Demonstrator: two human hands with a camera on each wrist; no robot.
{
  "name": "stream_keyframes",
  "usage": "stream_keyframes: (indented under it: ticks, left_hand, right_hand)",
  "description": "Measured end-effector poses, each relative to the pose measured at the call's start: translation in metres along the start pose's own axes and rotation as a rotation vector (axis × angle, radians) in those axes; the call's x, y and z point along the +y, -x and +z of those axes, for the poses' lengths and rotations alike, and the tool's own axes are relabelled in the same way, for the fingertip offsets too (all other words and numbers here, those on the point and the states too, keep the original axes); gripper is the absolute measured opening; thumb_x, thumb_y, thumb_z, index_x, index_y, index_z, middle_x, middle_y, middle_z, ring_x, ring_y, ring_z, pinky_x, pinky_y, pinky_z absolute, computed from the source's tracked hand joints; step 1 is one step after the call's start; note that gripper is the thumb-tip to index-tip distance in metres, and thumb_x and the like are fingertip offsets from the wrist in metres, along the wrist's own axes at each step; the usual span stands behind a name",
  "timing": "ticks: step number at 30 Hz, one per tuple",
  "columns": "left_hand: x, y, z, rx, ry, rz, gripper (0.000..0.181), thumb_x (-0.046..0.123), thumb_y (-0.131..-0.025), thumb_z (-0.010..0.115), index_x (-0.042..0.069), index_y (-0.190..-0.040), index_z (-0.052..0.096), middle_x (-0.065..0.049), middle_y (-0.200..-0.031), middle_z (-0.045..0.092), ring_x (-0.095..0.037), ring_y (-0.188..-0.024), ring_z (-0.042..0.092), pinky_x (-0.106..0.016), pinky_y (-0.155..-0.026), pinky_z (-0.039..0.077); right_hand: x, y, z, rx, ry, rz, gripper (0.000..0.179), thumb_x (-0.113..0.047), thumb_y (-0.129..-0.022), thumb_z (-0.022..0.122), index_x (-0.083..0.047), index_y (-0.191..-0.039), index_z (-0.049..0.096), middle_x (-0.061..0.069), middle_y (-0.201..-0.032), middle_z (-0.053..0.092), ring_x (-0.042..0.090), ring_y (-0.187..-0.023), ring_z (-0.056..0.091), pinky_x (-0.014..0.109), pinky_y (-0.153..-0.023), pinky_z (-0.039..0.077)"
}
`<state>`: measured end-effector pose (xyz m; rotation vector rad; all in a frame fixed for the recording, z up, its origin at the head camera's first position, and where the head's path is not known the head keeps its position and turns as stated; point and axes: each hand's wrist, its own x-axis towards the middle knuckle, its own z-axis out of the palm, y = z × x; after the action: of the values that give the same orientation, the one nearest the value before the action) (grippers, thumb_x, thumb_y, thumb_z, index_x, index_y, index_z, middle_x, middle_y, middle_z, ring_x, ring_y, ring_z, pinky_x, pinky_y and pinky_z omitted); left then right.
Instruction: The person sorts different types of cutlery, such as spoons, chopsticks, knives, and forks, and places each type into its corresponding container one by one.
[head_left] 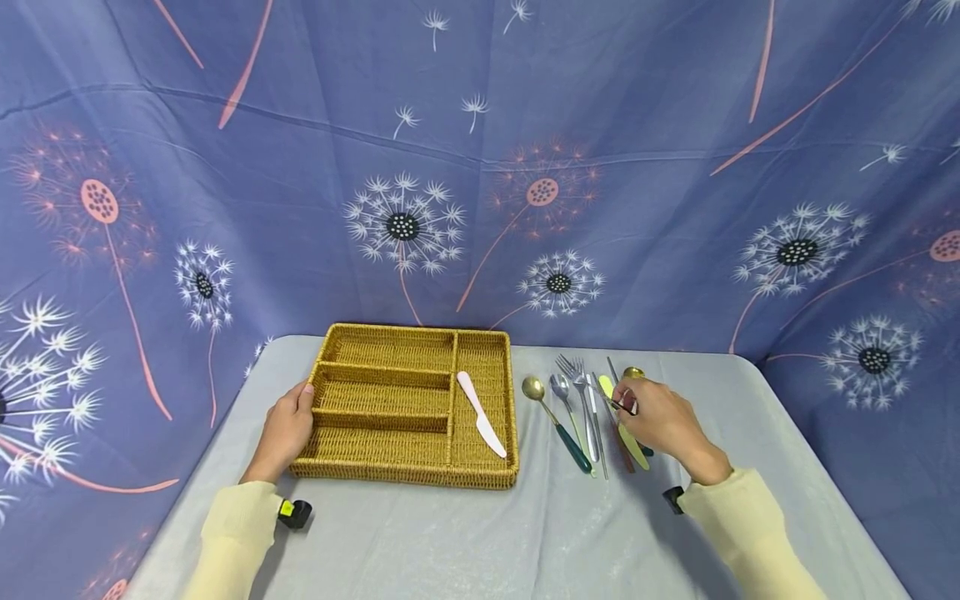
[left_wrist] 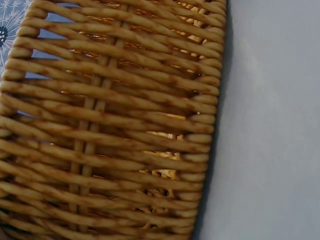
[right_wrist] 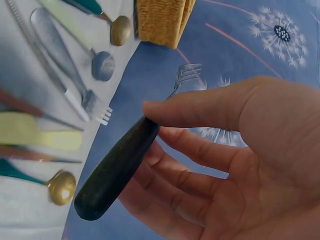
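My left hand (head_left: 285, 429) grips the left side of a woven cutlery basket (head_left: 411, 477), thumb at the rim; the left wrist view shows the basket's wicker wall (left_wrist: 110, 130) close up. In the right compartment lies a knife (head_left: 480, 414) with a pink handle and white blade. My right hand (head_left: 663, 421) pinches a fork (right_wrist: 120, 165) with a dark handle between thumb and fingers, silver tines pointing away. It is held above the cutlery on the right of the table. Nearest it are a yellow utensil (head_left: 632, 447) and a gold spoon (head_left: 633, 372).
Between basket and right hand lie a gold spoon with a green handle (head_left: 573, 450), a silver spoon (head_left: 560, 386), a silver fork (head_left: 577, 377) and several other utensils. A pale cloth covers the table (head_left: 420, 542). Behind it hangs a blue dandelion-print curtain (head_left: 660, 208).
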<state>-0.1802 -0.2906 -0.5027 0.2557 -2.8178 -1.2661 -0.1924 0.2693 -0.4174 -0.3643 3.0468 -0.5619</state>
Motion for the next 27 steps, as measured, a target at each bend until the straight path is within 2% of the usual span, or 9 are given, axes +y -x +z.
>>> stream_keyframes:
  ticks: [13, 22, 27]
  left_hand:
    - [-0.002, -0.001, 0.001, -0.008, 0.009, -0.012, 0.066, 0.040, -0.119, 0.021, -0.006, -0.166, 0.031, -0.034, -0.166, 0.035, -0.054, -0.155, 0.029, -0.064, -0.130, 0.022]
    - [0.000, -0.002, 0.003, -0.011, 0.014, -0.012, 0.066, 0.040, -0.119, 0.021, -0.006, -0.166, 0.030, -0.033, -0.166, 0.034, -0.054, -0.155, 0.029, -0.064, -0.130, 0.022]
    - [0.001, -0.001, 0.002, -0.007, 0.008, -0.016, 0.066, 0.040, -0.119, 0.021, -0.006, -0.165, 0.031, -0.033, -0.166, 0.035, -0.053, -0.155, 0.029, -0.064, -0.130, 0.023]
  right_hand:
    - [-0.027, -0.019, 0.008, -0.021, -0.038, -0.048, 0.014, -0.005, -0.096, 0.073, -0.009, -0.110, 0.074, 0.000, -0.089, 0.068, 0.014, -0.063, 0.055, 0.034, -0.054, 0.045]
    - [-0.048, -0.036, 0.014, -0.016, -0.033, -0.126, 0.013, -0.003, -0.096, 0.074, -0.008, -0.108, 0.075, 0.001, -0.088, 0.069, 0.014, -0.066, 0.056, 0.033, -0.056, 0.046]
    - [-0.058, -0.045, 0.023, -0.033, -0.040, -0.132, 0.014, -0.004, -0.095, 0.075, -0.012, -0.107, 0.075, 0.000, -0.089, 0.068, 0.014, -0.069, 0.058, 0.034, -0.058, 0.048]
